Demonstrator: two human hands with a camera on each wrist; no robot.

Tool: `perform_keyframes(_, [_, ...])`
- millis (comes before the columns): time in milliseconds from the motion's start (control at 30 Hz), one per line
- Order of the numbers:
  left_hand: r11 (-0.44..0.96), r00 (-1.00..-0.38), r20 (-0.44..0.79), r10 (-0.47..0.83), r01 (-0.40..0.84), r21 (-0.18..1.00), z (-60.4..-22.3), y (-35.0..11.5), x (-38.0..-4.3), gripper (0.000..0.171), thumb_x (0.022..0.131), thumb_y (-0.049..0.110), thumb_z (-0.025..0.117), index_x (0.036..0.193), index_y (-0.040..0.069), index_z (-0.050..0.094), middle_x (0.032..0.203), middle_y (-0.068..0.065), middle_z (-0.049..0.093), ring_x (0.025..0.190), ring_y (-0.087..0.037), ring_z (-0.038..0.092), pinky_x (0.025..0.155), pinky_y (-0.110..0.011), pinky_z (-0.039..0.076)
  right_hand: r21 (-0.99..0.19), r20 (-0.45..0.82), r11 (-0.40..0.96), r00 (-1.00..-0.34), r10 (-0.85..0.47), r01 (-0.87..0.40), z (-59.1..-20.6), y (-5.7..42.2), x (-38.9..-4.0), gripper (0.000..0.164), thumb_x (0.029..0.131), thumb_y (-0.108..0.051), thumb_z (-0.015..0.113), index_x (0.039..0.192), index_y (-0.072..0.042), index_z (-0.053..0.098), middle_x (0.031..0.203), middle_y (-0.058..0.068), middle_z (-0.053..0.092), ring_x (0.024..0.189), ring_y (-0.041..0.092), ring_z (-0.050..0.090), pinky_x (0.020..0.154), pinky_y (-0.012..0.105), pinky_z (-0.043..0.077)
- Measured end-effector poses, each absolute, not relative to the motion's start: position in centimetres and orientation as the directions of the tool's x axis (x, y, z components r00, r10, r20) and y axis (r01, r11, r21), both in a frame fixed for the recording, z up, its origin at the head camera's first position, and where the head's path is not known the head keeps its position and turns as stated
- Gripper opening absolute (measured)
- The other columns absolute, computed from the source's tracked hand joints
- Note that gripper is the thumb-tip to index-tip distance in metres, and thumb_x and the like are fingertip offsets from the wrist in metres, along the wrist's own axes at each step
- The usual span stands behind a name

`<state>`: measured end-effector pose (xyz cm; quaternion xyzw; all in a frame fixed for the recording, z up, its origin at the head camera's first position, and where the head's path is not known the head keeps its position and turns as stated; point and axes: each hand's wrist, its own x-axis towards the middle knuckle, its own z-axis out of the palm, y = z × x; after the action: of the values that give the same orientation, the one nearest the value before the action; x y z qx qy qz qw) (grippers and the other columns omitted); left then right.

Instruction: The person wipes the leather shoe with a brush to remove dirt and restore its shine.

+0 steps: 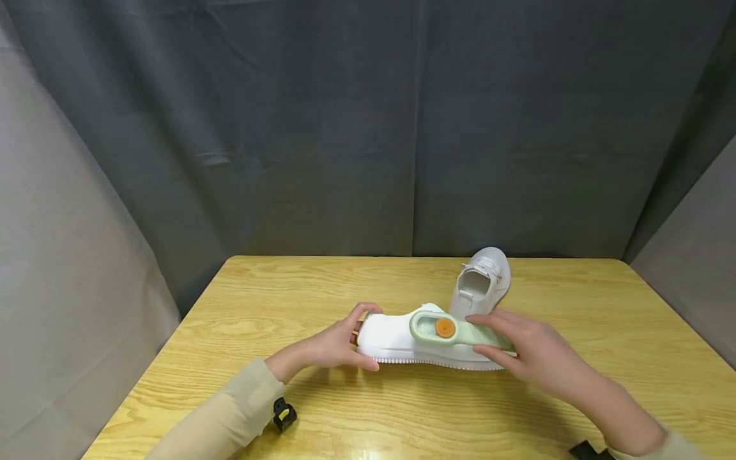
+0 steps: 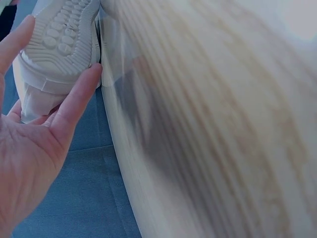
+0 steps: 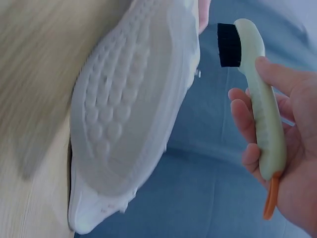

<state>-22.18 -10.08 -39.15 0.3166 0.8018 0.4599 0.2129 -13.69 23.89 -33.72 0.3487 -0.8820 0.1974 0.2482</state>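
Observation:
A white sneaker point(image 1: 388, 338) lies lengthwise above the table, its patterned sole point(image 3: 114, 94) showing in both wrist views. My left hand point(image 1: 330, 345) grips its left end, thumb and fingers on opposite sides. In my right hand point(image 1: 537, 351) is a pale green shoe brush point(image 3: 267, 119) with black bristles point(image 3: 229, 45), an orange button point(image 1: 445, 328) and an orange hanging loop point(image 3: 271, 198). The fingers curl round the handle and the thumb lies along it. In the right wrist view the bristles face the sneaker, with a gap between.
Behind the held sneaker stands a second white sneaker point(image 1: 494, 262), laced, its opening facing me. The wooden table point(image 1: 276, 294) has its far edge against a dark grey curtain point(image 1: 322, 140). Lighter grey cloth point(image 1: 63, 255) hangs at the left side.

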Motion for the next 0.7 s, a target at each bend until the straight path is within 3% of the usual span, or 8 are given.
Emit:
perform_keyframes(167, [0.38,-0.706,-0.049,0.707,0.32,0.868,-39.1,-10.1,-22.3,0.088,0.079,0.014,0.083,0.144,0.017,0.023,0.123,-0.006,0.051,0.098,-0.019,0.06,0.083,-0.031,0.05,-0.131,0.576,0.59,-0.545,-0.609,-0.797,-34.5,22.8,-13.4,0.036,0.082,-0.026,0.079,0.114,-0.017,0.067,0.1,-0.007,0.065,0.074,0.0,0.056,0.06,0.021,0.048])
perform_keyframes(267, [0.378,-0.704,-0.05,0.708,0.32,0.869,-39.1,-10.1,-22.4,0.087,0.079,0.014,0.083,0.143,0.018,0.024,0.123,-0.006,0.05,0.098,-0.019,0.06,0.083,-0.031,0.049,-0.129,0.55,0.56,-0.529,-0.646,-0.818,-35.0,22.5,-13.3,0.033,0.084,-0.028,0.077,0.113,-0.015,0.067,0.095,-0.011,0.062,0.066,-0.005,0.046,0.057,0.018,0.043])
perform_keyframes(367, [0.377,-0.704,-0.055,0.708,0.311,0.873,-39.2,-10.1,-22.4,0.087,0.079,0.014,0.083,0.142,0.02,0.024,0.123,-0.006,0.05,0.097,-0.019,0.06,0.083,-0.032,0.05,-0.143,0.516,0.59,-0.568,-0.641,-0.795,-35.2,22.6,-13.2,0.034,0.083,-0.025,0.078,0.114,-0.015,0.067,0.097,-0.01,0.063,0.068,-0.004,0.05,0.058,0.021,0.046])
perform_keyframes(533, [0.379,-0.71,-0.064,0.701,0.296,0.877,-39.2,-10.1,-22.3,0.085,0.078,0.013,0.083,0.14,0.024,0.026,0.122,-0.006,0.051,0.096,-0.018,0.061,0.083,-0.031,0.05,-0.217,0.456,0.709,-0.712,-0.535,-0.671,-34.9,23.7,-13.5,0.039,0.082,-0.023,0.079,0.118,-0.019,0.066,0.107,-0.003,0.067,0.082,0.006,0.061,0.063,0.03,0.05])
perform_keyframes(700, [0.387,-0.711,-0.067,0.7,0.298,0.872,-39.1,-10.1,-22.3,0.087,0.078,0.014,0.083,0.142,0.021,0.025,0.123,-0.006,0.05,0.097,-0.019,0.06,0.083,-0.032,0.049,-0.258,0.472,0.783,-0.781,-0.409,-0.566,-34.4,25.3,-14.9,0.041,0.083,-0.019,0.078,0.121,-0.011,0.065,0.108,0.006,0.068,0.09,0.024,0.066,0.07,0.043,0.053])
